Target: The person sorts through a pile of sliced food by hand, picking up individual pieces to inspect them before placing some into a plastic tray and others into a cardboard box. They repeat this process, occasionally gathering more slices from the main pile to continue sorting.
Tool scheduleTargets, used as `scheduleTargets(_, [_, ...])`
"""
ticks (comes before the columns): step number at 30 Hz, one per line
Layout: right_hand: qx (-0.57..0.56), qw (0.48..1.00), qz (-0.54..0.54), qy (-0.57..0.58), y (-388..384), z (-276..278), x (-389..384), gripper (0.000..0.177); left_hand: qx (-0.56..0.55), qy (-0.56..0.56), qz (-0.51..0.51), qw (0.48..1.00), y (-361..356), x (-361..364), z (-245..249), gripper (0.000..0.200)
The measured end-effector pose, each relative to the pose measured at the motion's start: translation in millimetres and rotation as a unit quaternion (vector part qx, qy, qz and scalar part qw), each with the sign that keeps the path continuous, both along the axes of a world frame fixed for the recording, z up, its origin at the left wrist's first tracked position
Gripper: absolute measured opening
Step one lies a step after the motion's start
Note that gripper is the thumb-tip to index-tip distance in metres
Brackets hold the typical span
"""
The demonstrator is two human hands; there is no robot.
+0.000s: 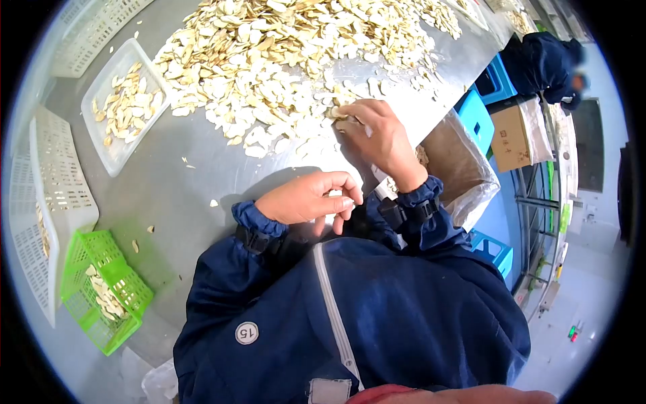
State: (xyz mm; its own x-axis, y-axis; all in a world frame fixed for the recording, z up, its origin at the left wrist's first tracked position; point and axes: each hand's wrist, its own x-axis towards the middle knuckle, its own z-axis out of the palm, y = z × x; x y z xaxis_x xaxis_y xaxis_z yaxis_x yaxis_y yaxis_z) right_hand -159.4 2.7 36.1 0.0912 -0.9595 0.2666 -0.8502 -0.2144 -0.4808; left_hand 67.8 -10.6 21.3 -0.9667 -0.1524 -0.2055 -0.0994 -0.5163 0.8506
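Many pale dried slices (pixel 269 60) lie in a wide heap on the metal table (pixel 182 168). My right hand (pixel 380 138) reaches to the heap's near right edge, fingers bent, with a slice (pixel 340 113) at its fingertips. Closer to my body, my left hand (pixel 306 197) hangs over the table's near edge. Its fingers are curled and its thumb is bent in; a small pale patch shows between them, too hidden to name.
At left are a clear tray of slices (pixel 163 94), white perforated baskets (pixel 67 175) and a green basket (pixel 138 289). At right are a lined carton (pixel 457 161), blue crates (pixel 476 121) and another carton (pixel 511 138). A person in dark blue (pixel 542 64) is at the upper right.
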Motion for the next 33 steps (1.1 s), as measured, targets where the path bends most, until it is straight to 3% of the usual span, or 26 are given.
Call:
scheduleTargets(4, [-0.026,1.0,-0.005,-0.015,-6.7,-9.8,3.4,0.021,-0.011,-0.015,0.0,1.0,-0.7,0.2,-3.0,0.018])
scheduleTargets(9, [-0.017,0.993,-0.118,0.014,-6.0,-4.0,-16.3,0.017,-0.019,-0.037,0.02,0.999,-0.8,0.5,-5.5,0.019])
scheduleTargets(13, [0.071,0.992,-0.101,-0.023,4.9,6.8,-12.2,0.016,-0.019,-0.045,0.031,0.998,-0.2,0.0,-4.5,0.02])
scheduleTargets(16, [-0.01,0.998,-0.058,0.014,5.8,-7.2,-6.8,0.016,-0.033,-0.062,0.033,0.997,-1.2,2.5,1.0,0.021])
scheduleTargets(18, [0.001,0.998,-0.056,-0.015,1.5,-24.9,-8.2,0.013,-0.051,-0.066,0.024,0.996,-4.4,3.2,3.6,0.023])
scheduleTargets(21, [-0.014,0.998,-0.056,-0.01,2.3,-27.1,-15.1,0.009,0.005,-0.085,0.078,0.993,-2.7,-0.9,8.8,0.022])
scheduleTargets(23, [0.006,0.996,-0.085,-0.007,6.8,-10.4,-14.2,0.016,0.018,-0.057,0.133,0.989,0.8,-0.3,1.6,0.028])
scheduleTargets(26, [0.093,0.979,-0.066,-0.17,9.6,16.6,-8.1,0.017,0.094,-0.042,0.209,0.972,-0.4,1.1,-10.3,0.048])
scheduleTargets(29, [0.194,0.926,0.11,-0.303,13.5,35.8,-2.1,0.025,0.19,0.008,0.21,0.959,-6.7,3.4,-26.5,0.054])
scheduleTargets(32, [0.012,0.983,0.079,-0.167,-5.0,5.7,0.6,0.027,0.177,-0.012,0.281,0.943,-1.3,-2.1,-14.1,0.049])
scheduleTargets(33, [-0.036,0.995,0.021,-0.095,-7.6,-0.4,4.2,0.03,0.154,-0.037,0.276,0.948,-3.2,-1.2,-14.3,0.041])
